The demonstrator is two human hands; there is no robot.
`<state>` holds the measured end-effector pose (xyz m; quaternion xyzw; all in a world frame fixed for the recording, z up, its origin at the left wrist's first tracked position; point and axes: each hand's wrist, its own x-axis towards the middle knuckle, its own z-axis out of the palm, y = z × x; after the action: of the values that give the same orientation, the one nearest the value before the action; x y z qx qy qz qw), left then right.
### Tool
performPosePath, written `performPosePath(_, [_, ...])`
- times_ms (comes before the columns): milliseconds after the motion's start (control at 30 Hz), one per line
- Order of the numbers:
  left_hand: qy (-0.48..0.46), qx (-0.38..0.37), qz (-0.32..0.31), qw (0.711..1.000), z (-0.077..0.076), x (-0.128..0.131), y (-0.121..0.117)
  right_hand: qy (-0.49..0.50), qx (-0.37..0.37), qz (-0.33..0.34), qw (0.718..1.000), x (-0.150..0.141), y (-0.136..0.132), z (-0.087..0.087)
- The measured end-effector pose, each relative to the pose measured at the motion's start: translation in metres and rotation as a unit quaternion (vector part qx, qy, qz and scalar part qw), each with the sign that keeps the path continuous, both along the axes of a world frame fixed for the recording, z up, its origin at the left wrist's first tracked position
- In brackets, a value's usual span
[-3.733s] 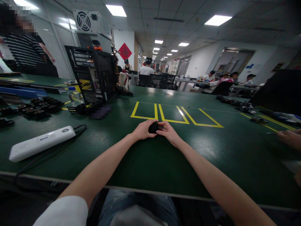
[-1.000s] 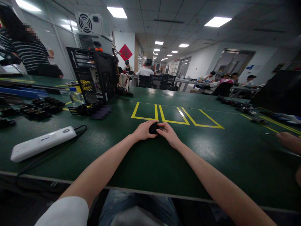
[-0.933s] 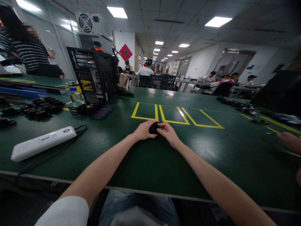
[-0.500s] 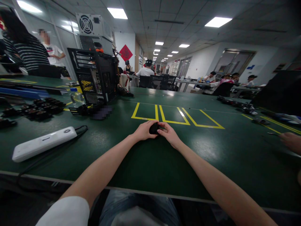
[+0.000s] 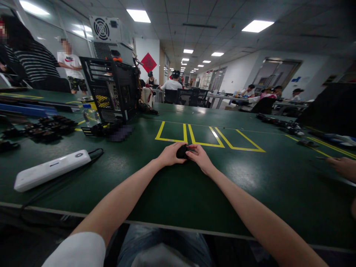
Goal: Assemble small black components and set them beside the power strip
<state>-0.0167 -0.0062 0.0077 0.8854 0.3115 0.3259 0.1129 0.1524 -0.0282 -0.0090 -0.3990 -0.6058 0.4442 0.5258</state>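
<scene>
Between my two hands is a small black rounded object (image 5: 181, 152), too dark for its kind to be made out. My left hand (image 5: 170, 154) is closed round its left side, thumb below and fingers above. At its right edge, my right hand (image 5: 199, 156) pinches with thumb and fingertips; whether a small part sits in that pinch is hidden. Both hands are low over the green table (image 5: 167, 196), just in front of yellow tape outlines (image 5: 194, 142).
At left lie a white power strip (image 5: 52, 170) with a black cable and a pile of black parts (image 5: 50, 128). Behind stand a clear bottle (image 5: 90, 115) and an open computer case (image 5: 114, 89). Another person's hand (image 5: 343, 167) is at the right edge. Dark cables (image 5: 280, 124) lie far right.
My hands and the black object stay almost in place. At back left, a person in a white shirt has shifted right. The other person's hand at right has moved slightly left.
</scene>
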Motion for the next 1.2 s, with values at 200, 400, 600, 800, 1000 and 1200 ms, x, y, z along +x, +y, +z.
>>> performPosePath(200, [-0.002, -0.005, 0.001, 1.000, 0.0006, -0.0003, -0.0009, -0.035, 0.003, 0.026, 0.999, 0.0010, -0.0012, 0.0023])
performPosePath(400, [-0.002, -0.007, -0.002, 1.000, 0.0014, -0.0001, -0.0014, -0.021, 0.012, 0.038, 0.999, 0.0005, -0.0070, 0.0037])
performPosePath(600, [0.001, -0.003, -0.001, 1.000, 0.0013, -0.0001, -0.0010, -0.026, -0.002, 0.007, 1.000, 0.0005, -0.0022, 0.0004])
performPosePath(800, [0.001, 0.002, 0.004, 1.000, -0.0012, 0.0002, 0.0008, -0.017, 0.002, 0.040, 0.999, 0.0013, -0.0003, 0.0002])
performPosePath(1000, [-0.006, -0.005, 0.004, 1.000, 0.0002, 0.0008, -0.0006, -0.006, 0.015, 0.042, 0.999, 0.0012, -0.0060, 0.0030])
performPosePath(1200, [-0.003, -0.005, 0.004, 1.000, 0.0014, 0.0001, -0.0013, -0.021, 0.038, 0.015, 0.999, 0.0004, -0.0048, 0.0031])
